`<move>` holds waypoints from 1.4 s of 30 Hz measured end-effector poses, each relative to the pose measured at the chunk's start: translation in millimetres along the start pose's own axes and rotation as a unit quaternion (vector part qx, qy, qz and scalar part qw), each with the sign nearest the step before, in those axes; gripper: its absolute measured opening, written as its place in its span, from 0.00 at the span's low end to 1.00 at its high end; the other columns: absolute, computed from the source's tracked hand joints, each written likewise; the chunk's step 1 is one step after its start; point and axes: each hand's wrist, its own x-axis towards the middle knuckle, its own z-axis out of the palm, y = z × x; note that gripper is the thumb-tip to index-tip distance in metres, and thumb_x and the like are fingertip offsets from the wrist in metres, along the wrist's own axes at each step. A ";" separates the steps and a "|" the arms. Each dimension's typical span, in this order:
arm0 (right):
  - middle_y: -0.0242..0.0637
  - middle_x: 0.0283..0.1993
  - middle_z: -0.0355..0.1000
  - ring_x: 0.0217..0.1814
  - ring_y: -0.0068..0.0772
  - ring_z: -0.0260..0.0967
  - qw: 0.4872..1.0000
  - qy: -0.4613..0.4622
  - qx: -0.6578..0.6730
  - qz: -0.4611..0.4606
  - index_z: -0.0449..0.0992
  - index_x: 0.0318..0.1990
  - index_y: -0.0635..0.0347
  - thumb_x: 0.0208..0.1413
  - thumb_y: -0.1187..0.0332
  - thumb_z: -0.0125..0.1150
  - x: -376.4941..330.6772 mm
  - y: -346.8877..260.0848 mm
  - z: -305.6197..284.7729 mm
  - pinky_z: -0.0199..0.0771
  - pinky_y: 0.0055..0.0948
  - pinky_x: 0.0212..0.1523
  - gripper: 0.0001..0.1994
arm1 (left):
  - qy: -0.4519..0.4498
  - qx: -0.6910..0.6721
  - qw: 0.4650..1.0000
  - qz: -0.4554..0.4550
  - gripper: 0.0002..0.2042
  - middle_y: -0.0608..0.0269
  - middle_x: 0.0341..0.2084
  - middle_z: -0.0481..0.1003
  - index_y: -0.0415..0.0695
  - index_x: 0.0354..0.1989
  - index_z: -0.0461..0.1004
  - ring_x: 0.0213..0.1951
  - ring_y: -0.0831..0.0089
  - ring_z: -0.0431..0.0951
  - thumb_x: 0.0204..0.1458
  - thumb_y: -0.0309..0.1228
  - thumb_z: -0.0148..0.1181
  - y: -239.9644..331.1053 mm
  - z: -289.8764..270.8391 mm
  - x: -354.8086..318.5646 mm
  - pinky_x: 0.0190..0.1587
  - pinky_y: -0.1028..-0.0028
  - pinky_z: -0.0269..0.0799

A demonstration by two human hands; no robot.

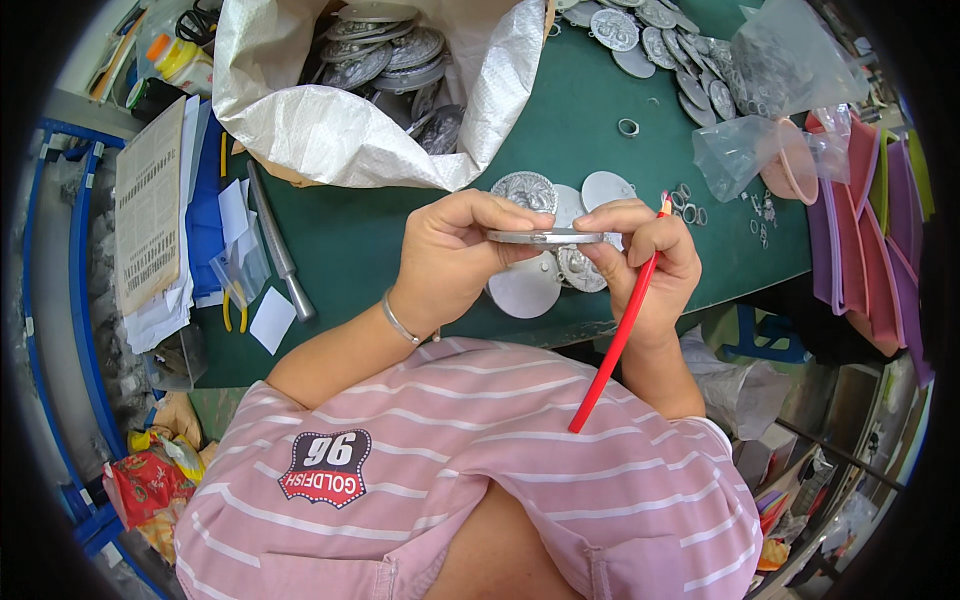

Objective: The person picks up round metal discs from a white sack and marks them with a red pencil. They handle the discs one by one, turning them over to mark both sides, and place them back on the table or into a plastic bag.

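Edge-on between my two hands is a round silver metal medallion [545, 237], held above the near part of the green table. My left hand [455, 235], with a bangle on its wrist, pinches the left rim. My right hand [645, 260] grips the right rim with thumb and fingers. A red pencil [622, 338] is also tucked in the right hand, its tip up and its long end slanting down toward my shirt. Several more medallions lie below and behind, among them a plain-faced one [525, 287] and an embossed one [524, 191].
A white woven sack [350, 140] of medallions stands behind my left hand. Loose medallions [615, 30] heap at the far right beside plastic bags [795, 60]. Small rings [690, 212] lie on the green table [400, 220]. At left are a tapered metal rod [275, 235] and stacked papers [150, 210].
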 end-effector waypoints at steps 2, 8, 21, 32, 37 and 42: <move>0.49 0.34 0.74 0.35 0.26 0.70 1.000 -0.005 -0.005 0.000 0.57 0.22 0.57 0.42 0.85 0.63 1.6 -0.3 0.6 0.68 0.23 0.35 0.18 | 0.005 0.038 0.999 0.028 0.09 0.50 0.31 0.75 0.36 0.29 0.70 0.35 0.65 0.78 0.41 0.11 0.59 2.8 1.4 0.8 0.38 0.71 0.78; 0.47 0.35 0.73 0.33 0.23 0.67 0.990 0.036 0.074 0.117 0.58 0.24 0.58 0.43 0.84 0.63 -0.5 -1.7 -3.1 0.68 0.23 0.36 0.17 | 0.033 -0.053 0.984 -0.168 0.09 0.59 0.29 0.74 0.34 0.31 0.70 0.29 0.77 0.76 0.42 0.18 0.63 23.7 9.0 1.8 0.31 0.78 0.78; 0.38 0.31 0.66 0.27 0.21 0.59 0.993 0.105 0.050 0.009 0.65 0.44 0.70 0.58 0.71 0.47 1.0 -7.0 13.4 0.61 0.21 0.31 0.10 | 0.041 0.134 0.989 -0.044 0.07 0.68 0.22 0.73 0.37 0.27 0.71 0.24 0.86 0.70 0.42 0.17 0.63 1.8 4.6 -3.9 0.26 0.85 0.65; 0.34 0.21 0.63 0.20 0.17 0.53 0.990 0.115 0.081 -0.027 0.60 0.29 0.61 0.56 0.77 0.50 4.9 2.3 32.2 0.53 0.18 0.22 0.06 | -0.002 0.068 0.991 -0.113 0.08 0.59 0.26 0.72 0.35 0.27 0.68 0.26 0.77 0.75 0.43 0.16 0.62 6.7 2.5 -9.0 0.27 0.80 0.74; 0.33 0.20 0.64 0.20 0.15 0.52 0.993 0.112 0.034 -0.017 0.61 0.28 0.62 0.56 0.78 0.51 4.2 2.8 33.5 0.53 0.17 0.21 0.07 | 0.015 0.062 0.991 -0.116 0.08 0.68 0.22 0.71 0.37 0.26 0.68 0.24 0.85 0.71 0.42 0.16 0.62 6.0 5.6 -11.0 0.24 0.84 0.68; 0.33 0.20 0.64 0.19 0.14 0.52 0.993 0.113 0.010 -0.017 0.61 0.28 0.62 0.55 0.78 0.52 5.0 3.0 34.8 0.52 0.17 0.20 0.07 | 0.017 0.075 0.991 -0.110 0.07 0.68 0.22 0.71 0.37 0.26 0.69 0.24 0.85 0.70 0.42 0.17 0.63 6.3 6.4 -11.3 0.24 0.85 0.67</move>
